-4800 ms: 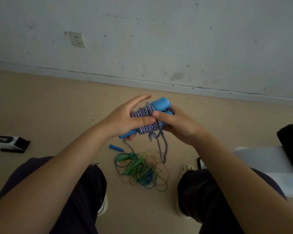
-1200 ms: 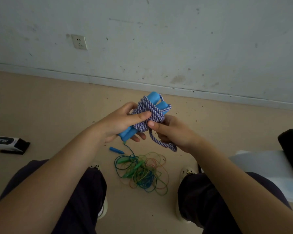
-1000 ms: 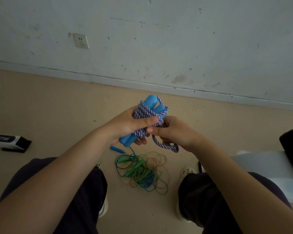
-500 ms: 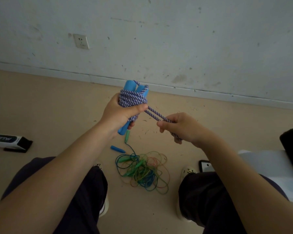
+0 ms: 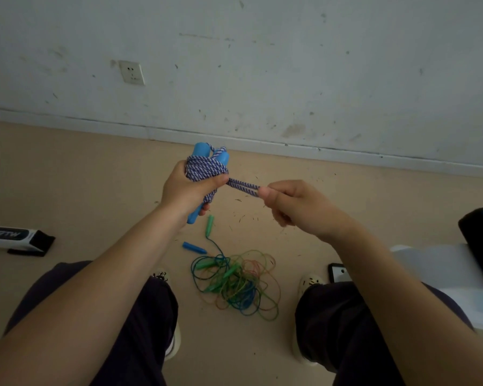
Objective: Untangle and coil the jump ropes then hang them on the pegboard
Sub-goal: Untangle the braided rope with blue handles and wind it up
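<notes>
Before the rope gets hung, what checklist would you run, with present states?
1. Left hand grips the bundle: ok.
2. Right hand pinches the loop, taut: ok.
3. Both handles inside the wraps: ok.
4. Loop locked under the wraps: cannot tell.
5. Pegboard in view: not ok.
6. Tangle on the floor sorted: not ok.

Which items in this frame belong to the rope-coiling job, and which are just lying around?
Part of the job:
- braided rope wound round its blue handles, gripped by the left hand
- right hand pulling the doubled rope end
- tangled thin ropes on the floor

Lying about:
- black-and-white box
- wall socket
- phone
- white sheet
</notes>
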Action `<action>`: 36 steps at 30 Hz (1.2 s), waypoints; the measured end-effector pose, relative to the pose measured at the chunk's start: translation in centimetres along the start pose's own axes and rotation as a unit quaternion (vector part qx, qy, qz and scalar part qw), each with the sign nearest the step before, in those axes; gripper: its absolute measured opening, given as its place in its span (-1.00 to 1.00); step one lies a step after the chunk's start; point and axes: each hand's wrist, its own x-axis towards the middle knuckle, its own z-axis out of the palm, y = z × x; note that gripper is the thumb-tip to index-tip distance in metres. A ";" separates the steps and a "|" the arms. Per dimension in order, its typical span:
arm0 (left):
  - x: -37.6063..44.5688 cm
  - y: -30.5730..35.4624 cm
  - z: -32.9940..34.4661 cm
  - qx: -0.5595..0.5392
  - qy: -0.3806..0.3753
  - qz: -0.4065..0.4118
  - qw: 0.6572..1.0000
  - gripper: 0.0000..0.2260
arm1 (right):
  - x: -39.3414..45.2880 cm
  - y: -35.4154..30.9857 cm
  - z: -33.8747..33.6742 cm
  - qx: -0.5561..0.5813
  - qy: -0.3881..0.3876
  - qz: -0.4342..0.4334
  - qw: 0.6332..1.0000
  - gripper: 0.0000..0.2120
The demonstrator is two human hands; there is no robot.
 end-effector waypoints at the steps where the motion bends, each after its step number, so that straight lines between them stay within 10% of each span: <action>1: 0.0 0.0 0.1 0.003 0.000 0.002 1.000 -0.52 | -0.2 -0.3 0.1 0.012 -0.010 -0.006 1.000 -0.58; 14: -2.4 -0.1 2.2 0.211 -0.138 0.044 0.967 -0.25 | 0.1 -1.0 -0.5 0.110 0.011 -0.022 0.994 -0.67; 24: -3.9 1.2 2.8 0.314 -0.269 0.105 0.905 -0.40 | 1.1 0.3 0.3 -0.119 0.045 -0.103 0.987 -0.66; 36: -3.9 0.8 2.4 0.316 -0.290 0.149 0.891 -0.43 | 1.4 1.1 0.1 -0.107 0.081 -0.072 0.988 -0.69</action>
